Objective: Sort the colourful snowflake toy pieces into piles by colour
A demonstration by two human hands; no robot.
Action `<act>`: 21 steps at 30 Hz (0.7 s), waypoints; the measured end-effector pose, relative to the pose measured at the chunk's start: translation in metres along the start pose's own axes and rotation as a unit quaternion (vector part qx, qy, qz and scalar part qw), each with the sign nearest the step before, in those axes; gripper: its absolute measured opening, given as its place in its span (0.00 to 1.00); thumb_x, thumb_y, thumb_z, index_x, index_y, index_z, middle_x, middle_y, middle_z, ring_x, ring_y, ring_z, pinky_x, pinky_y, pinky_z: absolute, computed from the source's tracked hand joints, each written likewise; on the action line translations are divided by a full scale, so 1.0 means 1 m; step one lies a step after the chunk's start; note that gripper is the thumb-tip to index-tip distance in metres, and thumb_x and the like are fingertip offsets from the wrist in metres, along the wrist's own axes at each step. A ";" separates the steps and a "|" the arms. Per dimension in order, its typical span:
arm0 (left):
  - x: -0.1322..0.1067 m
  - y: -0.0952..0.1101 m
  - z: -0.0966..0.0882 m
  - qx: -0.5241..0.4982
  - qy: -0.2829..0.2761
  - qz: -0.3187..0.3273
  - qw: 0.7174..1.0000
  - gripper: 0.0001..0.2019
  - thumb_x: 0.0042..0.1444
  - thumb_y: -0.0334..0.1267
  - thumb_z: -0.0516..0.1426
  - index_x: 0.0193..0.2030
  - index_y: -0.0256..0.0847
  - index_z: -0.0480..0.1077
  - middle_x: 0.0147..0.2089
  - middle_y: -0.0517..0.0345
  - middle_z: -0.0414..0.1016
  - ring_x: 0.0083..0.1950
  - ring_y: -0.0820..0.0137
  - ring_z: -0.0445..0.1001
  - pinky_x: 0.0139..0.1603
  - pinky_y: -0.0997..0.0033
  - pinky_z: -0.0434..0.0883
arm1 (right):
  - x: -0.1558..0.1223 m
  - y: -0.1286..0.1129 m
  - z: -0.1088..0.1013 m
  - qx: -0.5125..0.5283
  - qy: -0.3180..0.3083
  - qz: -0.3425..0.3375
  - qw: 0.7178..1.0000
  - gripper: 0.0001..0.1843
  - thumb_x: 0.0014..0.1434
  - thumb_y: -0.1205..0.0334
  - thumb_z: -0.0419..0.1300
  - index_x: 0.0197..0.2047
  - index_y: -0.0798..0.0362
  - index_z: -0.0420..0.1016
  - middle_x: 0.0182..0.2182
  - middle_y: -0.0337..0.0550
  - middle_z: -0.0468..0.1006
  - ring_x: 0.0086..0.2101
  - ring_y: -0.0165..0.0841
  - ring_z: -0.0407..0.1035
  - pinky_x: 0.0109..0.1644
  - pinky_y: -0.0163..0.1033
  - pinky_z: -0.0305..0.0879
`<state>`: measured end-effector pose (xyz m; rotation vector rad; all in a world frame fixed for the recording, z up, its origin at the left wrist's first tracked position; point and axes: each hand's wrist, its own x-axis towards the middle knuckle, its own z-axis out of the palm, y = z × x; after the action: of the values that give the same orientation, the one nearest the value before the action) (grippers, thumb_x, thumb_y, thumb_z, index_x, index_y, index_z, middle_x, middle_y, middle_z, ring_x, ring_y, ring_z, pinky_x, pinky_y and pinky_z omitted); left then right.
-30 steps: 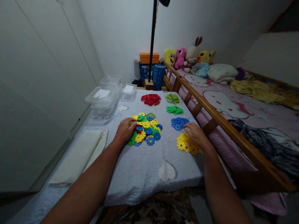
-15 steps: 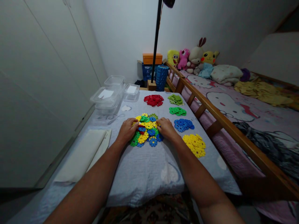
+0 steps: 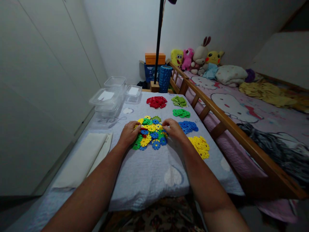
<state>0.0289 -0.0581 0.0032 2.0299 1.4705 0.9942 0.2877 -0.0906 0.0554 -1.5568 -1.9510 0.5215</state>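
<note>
Fingers (image 3: 137, 124) curled, grip unclear: left hand (image 3: 129, 132) at left edge of mixed disc pile (image 3: 154, 135), right hand (image 3: 174, 129) at right; red pile (image 3: 156, 102) beyond.

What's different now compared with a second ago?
The right hand moved left, from near the yellow plastic notched-disc pile to the right edge of the multicoloured plastic notched-disc pile; whether it grips a piece is unclear. The left hand stayed at that pile's left edge.
</note>
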 end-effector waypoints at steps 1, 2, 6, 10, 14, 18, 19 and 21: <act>0.000 0.000 0.000 0.001 -0.001 -0.002 1.000 0.19 0.62 0.50 0.50 0.45 0.41 0.77 0.50 0.48 0.80 0.54 0.57 0.76 0.61 0.55 0.70 | -0.002 0.000 -0.006 0.025 0.001 0.005 1.000 0.05 0.55 0.69 0.58 0.33 0.52 0.76 0.35 0.42 0.78 0.39 0.34 0.70 0.48 0.40 0.64; 0.000 0.001 0.000 0.001 -0.002 -0.003 1.000 0.19 0.62 0.51 0.50 0.45 0.41 0.77 0.50 0.48 0.80 0.53 0.57 0.76 0.61 0.55 0.70 | -0.005 0.001 -0.013 0.050 0.001 0.011 0.999 0.04 0.54 0.67 0.58 0.32 0.52 0.75 0.34 0.41 0.77 0.37 0.34 0.70 0.45 0.39 0.65; 0.000 0.002 -0.001 0.001 -0.004 -0.006 1.000 0.20 0.62 0.51 0.51 0.46 0.41 0.77 0.50 0.48 0.80 0.53 0.57 0.76 0.60 0.55 0.71 | -0.026 0.014 -0.050 0.120 -0.008 0.048 0.992 0.05 0.53 0.61 0.60 0.34 0.53 0.75 0.30 0.38 0.77 0.32 0.32 0.69 0.39 0.37 0.64; 0.000 0.001 0.000 0.000 -0.004 -0.004 1.000 0.20 0.61 0.52 0.51 0.44 0.42 0.77 0.49 0.49 0.80 0.53 0.57 0.76 0.59 0.56 0.72 | -0.057 0.042 -0.094 0.110 -0.007 0.096 0.989 0.10 0.50 0.56 0.62 0.34 0.53 0.78 0.30 0.39 0.78 0.32 0.33 0.70 0.39 0.38 0.65; 0.000 0.000 0.000 -0.003 -0.005 -0.008 1.000 0.20 0.61 0.53 0.51 0.44 0.41 0.77 0.49 0.48 0.80 0.52 0.58 0.76 0.59 0.57 0.71 | -0.088 0.071 -0.123 0.069 -0.042 0.152 0.985 0.11 0.48 0.55 0.61 0.32 0.53 0.78 0.29 0.40 0.79 0.32 0.34 0.70 0.38 0.38 0.65; 0.000 0.000 0.000 0.001 -0.011 -0.014 1.000 0.22 0.60 0.54 0.50 0.44 0.40 0.77 0.50 0.47 0.80 0.53 0.57 0.76 0.61 0.56 0.70 | -0.112 0.092 -0.133 0.060 -0.058 0.181 0.980 0.12 0.47 0.54 0.61 0.31 0.53 0.78 0.28 0.39 0.77 0.30 0.34 0.69 0.36 0.37 0.64; 0.000 0.000 -0.001 0.002 -0.012 -0.016 1.000 0.22 0.60 0.54 0.50 0.44 0.40 0.77 0.50 0.47 0.80 0.53 0.57 0.76 0.61 0.55 0.70 | -0.116 0.096 -0.134 0.058 -0.055 0.186 0.979 0.12 0.47 0.54 0.60 0.31 0.53 0.78 0.28 0.39 0.77 0.30 0.34 0.69 0.36 0.37 0.64; 0.001 0.000 -0.001 0.001 -0.012 -0.019 1.000 0.22 0.60 0.54 0.50 0.44 0.40 0.77 0.50 0.46 0.80 0.53 0.57 0.76 0.61 0.55 0.70 | -0.121 0.099 -0.134 0.051 -0.047 0.195 0.978 0.11 0.47 0.55 0.60 0.31 0.53 0.77 0.28 0.40 0.78 0.30 0.34 0.69 0.36 0.37 0.64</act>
<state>0.0286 -0.0574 0.0038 2.0012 1.4923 0.9508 0.4668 -0.1915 0.0703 -1.8855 -1.6554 0.8550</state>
